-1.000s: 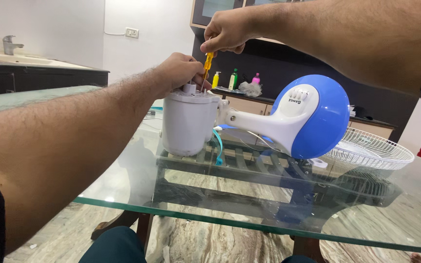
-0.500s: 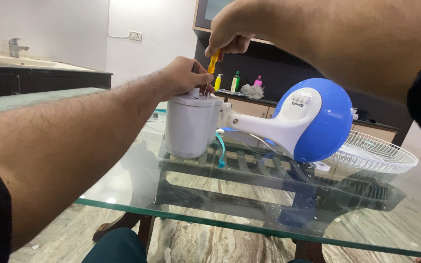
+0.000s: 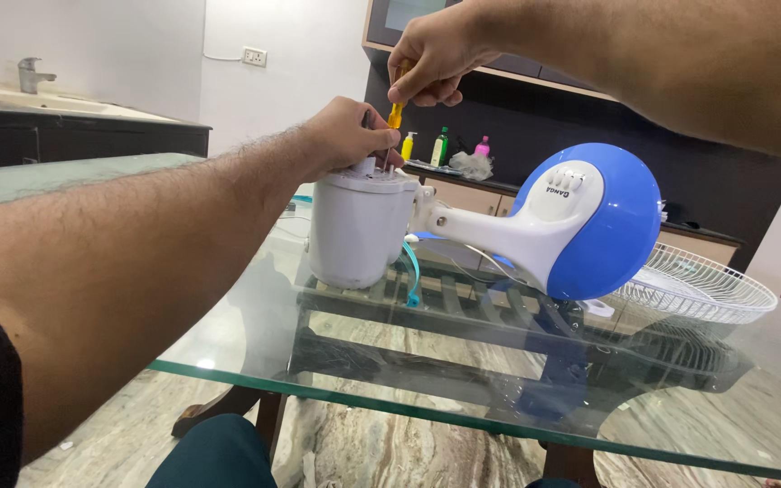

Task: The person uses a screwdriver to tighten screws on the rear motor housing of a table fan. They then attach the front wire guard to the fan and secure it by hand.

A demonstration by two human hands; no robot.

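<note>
Head view: we've got our left hand (image 3: 347, 136) clamped on the white fan motor housing (image 3: 360, 228) while our right hand (image 3: 430, 56) pinches the yellow screwdriver (image 3: 396, 114) upright into its top, wire grille (image 3: 693, 287) already off.

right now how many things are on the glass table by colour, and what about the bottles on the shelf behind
White and blue: 1, the fan body on the glass table
White: 1, the wire fan guard
Shelf bottles: 3, one yellow, one green, one pink
Total: 5
</note>
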